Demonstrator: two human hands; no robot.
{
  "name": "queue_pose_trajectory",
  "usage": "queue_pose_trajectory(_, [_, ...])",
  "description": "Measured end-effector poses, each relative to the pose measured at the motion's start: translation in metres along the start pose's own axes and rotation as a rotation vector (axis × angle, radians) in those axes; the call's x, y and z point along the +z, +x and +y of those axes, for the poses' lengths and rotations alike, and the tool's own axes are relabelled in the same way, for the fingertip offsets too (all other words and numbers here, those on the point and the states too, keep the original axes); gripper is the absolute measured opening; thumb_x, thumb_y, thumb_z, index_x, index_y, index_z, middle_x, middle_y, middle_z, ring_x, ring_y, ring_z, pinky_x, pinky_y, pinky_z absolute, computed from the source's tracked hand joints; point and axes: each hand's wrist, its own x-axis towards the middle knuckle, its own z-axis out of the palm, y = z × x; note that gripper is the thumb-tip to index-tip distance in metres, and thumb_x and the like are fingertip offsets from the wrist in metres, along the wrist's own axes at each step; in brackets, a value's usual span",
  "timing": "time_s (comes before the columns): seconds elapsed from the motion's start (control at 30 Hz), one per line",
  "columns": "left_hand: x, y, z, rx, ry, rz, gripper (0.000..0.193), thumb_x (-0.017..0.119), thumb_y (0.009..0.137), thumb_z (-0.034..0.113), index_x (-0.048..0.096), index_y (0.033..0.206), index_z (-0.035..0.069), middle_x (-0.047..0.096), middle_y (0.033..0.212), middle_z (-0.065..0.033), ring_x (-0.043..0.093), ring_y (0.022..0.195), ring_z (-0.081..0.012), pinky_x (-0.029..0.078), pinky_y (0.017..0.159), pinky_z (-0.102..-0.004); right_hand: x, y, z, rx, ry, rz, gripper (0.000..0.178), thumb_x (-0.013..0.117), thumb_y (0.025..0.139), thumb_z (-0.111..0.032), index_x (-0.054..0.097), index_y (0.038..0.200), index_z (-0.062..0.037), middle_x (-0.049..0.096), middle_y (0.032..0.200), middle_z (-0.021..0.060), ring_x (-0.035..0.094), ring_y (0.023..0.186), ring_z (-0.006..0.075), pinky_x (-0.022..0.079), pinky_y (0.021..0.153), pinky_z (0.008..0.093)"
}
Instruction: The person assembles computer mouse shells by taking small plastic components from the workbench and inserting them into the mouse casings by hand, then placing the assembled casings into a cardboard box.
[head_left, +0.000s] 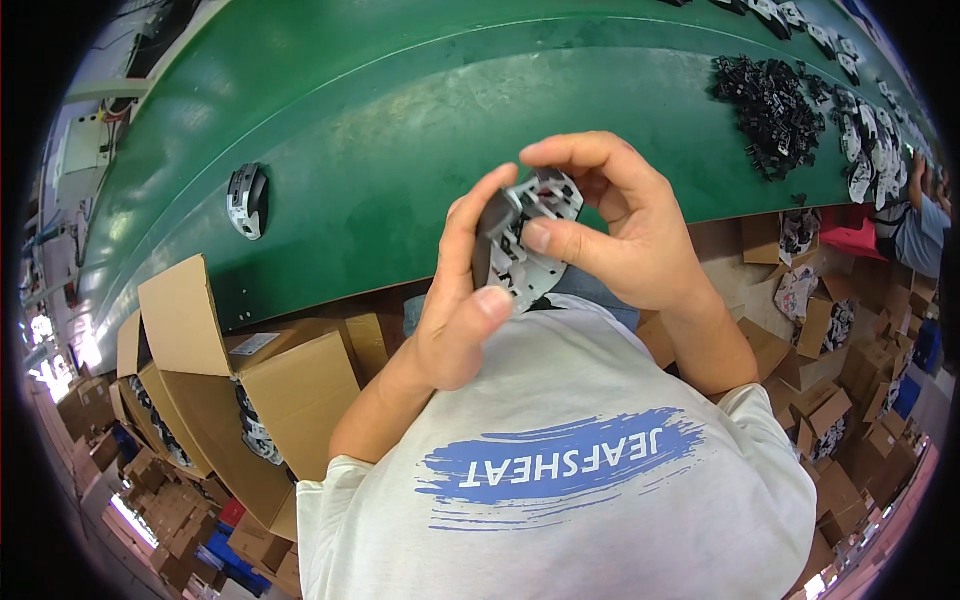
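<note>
Between my hands, above the near edge of the green table, is a curved grey-and-black plastic part (pixel 528 262) with cut-outs and clips on its face. My left hand (pixel 458 290) grips its left side, thumb on the lower face and fingers along the dark outer edge. My right hand (pixel 620 215) holds its upper right, the thumb pressed on the face and the fingers curled over the top. Whether a smaller piece sits under the right fingers is hidden. A similar black-and-silver part (pixel 247 201) lies alone on the table to the left.
On the green table (pixel 400 140), a heap of small black parts (pixel 768 115) lies at the right, beside grey-white parts (pixel 870 150). An open cardboard box (pixel 300 390) holding parts stands at my left. More boxes (pixel 835 420) fill the right floor. Another person (pixel 922 225) sits far right.
</note>
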Motion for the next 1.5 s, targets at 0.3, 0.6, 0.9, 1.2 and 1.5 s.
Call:
queue_pose_trajectory(0.3, [0.0,0.015,-0.012,-0.03,0.352,0.288,0.057,0.053,0.097,-0.001,0.047,0.154,-0.003,0.065,0.137,-0.0149,0.063,0.127,-0.0205,0.049,0.111,-0.0361,0.0,0.011,0.023,0.166,0.036,0.047,0.046,0.083,0.091,-0.012,0.067,0.133,-0.0031,0.069,0.106,0.0044,0.065,0.087,0.0095,0.057,0.078,0.0274])
queue_pose_trajectory(0.6, [-0.008,0.023,-0.021,0.078,0.496,0.409,0.055,0.052,0.094,-0.003,0.051,0.149,-0.003,0.068,0.129,-0.0111,0.065,0.112,-0.0152,0.055,0.096,-0.0318,0.008,0.007,0.027,0.128,-0.081,-0.045,0.06,0.079,0.091,-0.011,0.059,0.146,-0.0033,0.066,0.13,0.0123,0.07,0.097,0.0187,0.059,0.087,0.0345])
queue_pose_trajectory(0.9, [-0.009,0.024,-0.031,0.168,0.696,0.383,0.053,0.052,0.097,-0.001,0.049,0.15,-0.004,0.069,0.127,-0.0136,0.067,0.11,-0.0177,0.055,0.096,-0.0327,0.031,-0.011,0.05,-0.098,-0.39,0.147,0.079,0.07,0.088,-0.002,0.042,0.162,-0.0066,0.062,0.134,0.0193,0.068,0.106,0.0302,0.058,0.091,0.0397])
queue_pose_trajectory(1.2, [-0.012,0.021,-0.041,0.139,0.698,0.336,0.051,0.047,0.1,-0.002,0.043,0.151,-0.003,0.069,0.125,-0.0147,0.067,0.107,-0.0178,0.057,0.091,-0.0327,0.031,-0.014,0.057,-0.155,-0.514,0.131,0.078,0.066,0.091,-0.001,0.038,0.163,-0.0079,0.059,0.132,0.0224,0.066,0.105,0.0358,0.055,0.091,0.0436])
queue_pose_trajectory(1.5, [-0.009,0.026,-0.049,0.177,0.818,0.354,0.048,0.045,0.101,-0.004,0.043,0.149,-0.003,0.067,0.129,-0.0171,0.068,0.112,-0.0233,0.055,0.097,-0.0374,0.029,-0.014,0.063,-0.142,-0.544,0.124,0.076,0.065,0.092,0.0,0.036,0.162,-0.0048,0.059,0.131,0.0264,0.065,0.108,0.0433,0.055,0.094,0.0492])
